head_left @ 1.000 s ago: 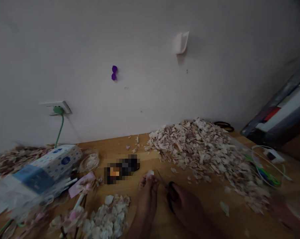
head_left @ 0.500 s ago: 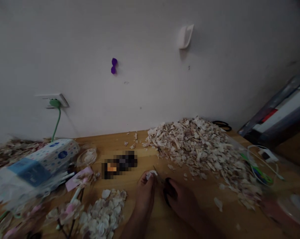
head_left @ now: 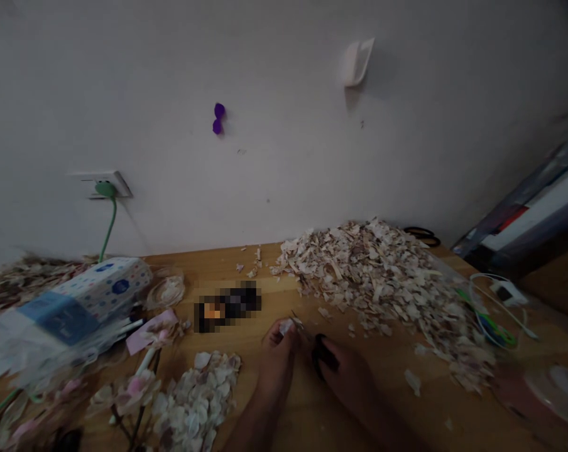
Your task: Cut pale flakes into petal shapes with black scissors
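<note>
Between the thumb and fingers of my left hand (head_left: 280, 351) is a small thin whitish flake (head_left: 286, 326), pinched near the middle of the table. Dark-handled scissors (head_left: 320, 359) sit in my right hand (head_left: 343, 370), their blades pointing up and left, close beside the flake. Whether the blades touch it I cannot tell. Beyond and right of my hands spreads a large heap of ragged pale flakes (head_left: 373, 270). Left of my left wrist lies a smaller pile of rounder whitish pieces (head_left: 199, 395).
At left are a tissue pack (head_left: 90, 301), artificial flowers on stems (head_left: 136, 389) and a pink card (head_left: 149, 329). A blurred-out dark object (head_left: 227, 306) lies ahead. A white cable (head_left: 505, 295) and spare black-handled scissors (head_left: 421, 236) are on the right. The wall (head_left: 284, 125) stands behind.
The view has tilted slightly, shifting the wall and table items a little upward. The flake has turned in my left fingers, and the scissors' blades now show more clearly beside it.
</note>
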Demonstrator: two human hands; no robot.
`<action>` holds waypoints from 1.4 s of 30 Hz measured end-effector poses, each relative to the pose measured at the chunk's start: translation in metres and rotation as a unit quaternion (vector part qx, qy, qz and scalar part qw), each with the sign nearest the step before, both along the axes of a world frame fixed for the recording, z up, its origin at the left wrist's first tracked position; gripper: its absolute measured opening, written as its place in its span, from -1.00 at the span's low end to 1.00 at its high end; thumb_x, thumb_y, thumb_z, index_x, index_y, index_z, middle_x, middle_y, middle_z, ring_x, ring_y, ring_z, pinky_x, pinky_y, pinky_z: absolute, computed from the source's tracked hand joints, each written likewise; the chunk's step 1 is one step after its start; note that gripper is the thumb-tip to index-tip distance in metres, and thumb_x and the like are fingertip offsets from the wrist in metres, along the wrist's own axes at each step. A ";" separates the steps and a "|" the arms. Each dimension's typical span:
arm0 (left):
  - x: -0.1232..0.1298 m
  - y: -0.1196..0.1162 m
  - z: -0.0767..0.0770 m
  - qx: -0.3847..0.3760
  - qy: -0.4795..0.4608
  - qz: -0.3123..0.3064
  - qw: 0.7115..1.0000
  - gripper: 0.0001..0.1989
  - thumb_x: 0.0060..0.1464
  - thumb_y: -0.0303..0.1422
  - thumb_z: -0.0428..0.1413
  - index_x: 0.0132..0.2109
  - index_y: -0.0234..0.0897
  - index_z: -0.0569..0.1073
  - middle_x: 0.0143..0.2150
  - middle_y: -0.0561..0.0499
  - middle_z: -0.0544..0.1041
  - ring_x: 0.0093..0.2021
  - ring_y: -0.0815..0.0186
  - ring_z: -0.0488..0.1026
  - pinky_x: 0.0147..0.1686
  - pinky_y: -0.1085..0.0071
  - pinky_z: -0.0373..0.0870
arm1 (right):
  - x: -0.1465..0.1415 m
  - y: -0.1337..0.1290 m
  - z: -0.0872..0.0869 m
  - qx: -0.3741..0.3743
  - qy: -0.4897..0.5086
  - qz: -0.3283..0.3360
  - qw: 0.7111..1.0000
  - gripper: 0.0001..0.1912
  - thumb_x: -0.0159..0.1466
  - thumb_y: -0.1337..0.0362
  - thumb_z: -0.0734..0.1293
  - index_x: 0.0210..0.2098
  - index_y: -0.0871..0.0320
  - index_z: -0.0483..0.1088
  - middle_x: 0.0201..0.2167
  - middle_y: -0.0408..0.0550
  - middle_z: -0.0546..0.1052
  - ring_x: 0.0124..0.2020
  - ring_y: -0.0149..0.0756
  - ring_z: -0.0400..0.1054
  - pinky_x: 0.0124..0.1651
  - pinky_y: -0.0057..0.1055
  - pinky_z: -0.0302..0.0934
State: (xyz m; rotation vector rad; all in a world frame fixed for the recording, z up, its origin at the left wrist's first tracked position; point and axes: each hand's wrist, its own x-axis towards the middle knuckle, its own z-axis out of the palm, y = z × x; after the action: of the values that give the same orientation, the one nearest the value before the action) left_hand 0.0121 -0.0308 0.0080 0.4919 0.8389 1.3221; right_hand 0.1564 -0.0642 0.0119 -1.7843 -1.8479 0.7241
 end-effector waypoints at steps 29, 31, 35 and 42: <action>-0.011 0.002 0.016 0.040 0.195 -0.006 0.980 -0.68 -0.13 -0.14 0.27 -0.42 -0.34 0.49 -0.55 0.09 0.42 -0.51 0.43 0.27 -0.45 0.51 0.18 | 0.004 -0.001 -0.002 -0.007 -0.029 0.023 0.999 -0.58 0.20 0.22 0.19 0.01 0.16 0.43 -0.07 0.11 0.56 -0.10 -0.06 0.48 -0.06 -0.19 0.35; -0.012 0.002 0.020 0.046 0.207 -0.015 0.977 -0.68 -0.14 -0.12 0.27 -0.45 -0.33 0.49 -0.57 0.10 0.41 -0.52 0.43 0.26 -0.46 0.51 0.17 | 0.005 -0.001 -0.003 -0.007 -0.029 0.022 0.999 -0.58 0.20 0.22 0.20 0.01 0.13 0.43 -0.07 0.09 0.57 -0.10 -0.07 0.48 -0.07 -0.20 0.35; -0.017 0.003 0.022 0.046 0.236 -0.026 0.970 -0.68 -0.14 -0.11 0.27 -0.45 -0.31 0.49 -0.57 0.10 0.40 -0.53 0.43 0.25 -0.48 0.51 0.15 | 0.006 0.000 -0.005 -0.013 -0.030 0.031 0.999 -0.60 0.19 0.22 0.21 -0.01 0.11 0.44 -0.08 0.08 0.57 -0.10 -0.07 0.48 -0.08 -0.21 0.35; -0.014 0.004 0.015 0.033 0.125 -0.048 0.990 -0.74 -0.15 -0.22 0.32 -0.41 -0.33 0.51 -0.52 0.09 0.43 -0.49 0.44 0.30 -0.43 0.52 0.20 | 0.006 0.000 -0.006 -0.018 -0.004 0.022 1.000 -0.60 0.20 0.17 0.19 -0.03 0.11 0.45 -0.10 0.06 0.58 -0.10 -0.08 0.48 -0.08 -0.23 0.35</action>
State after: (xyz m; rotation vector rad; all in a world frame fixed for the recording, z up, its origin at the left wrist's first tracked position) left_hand -0.0021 -0.0265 0.0233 0.7534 0.9676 1.2171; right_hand 0.1628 -0.0644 0.0060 -1.7760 -1.8972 0.7718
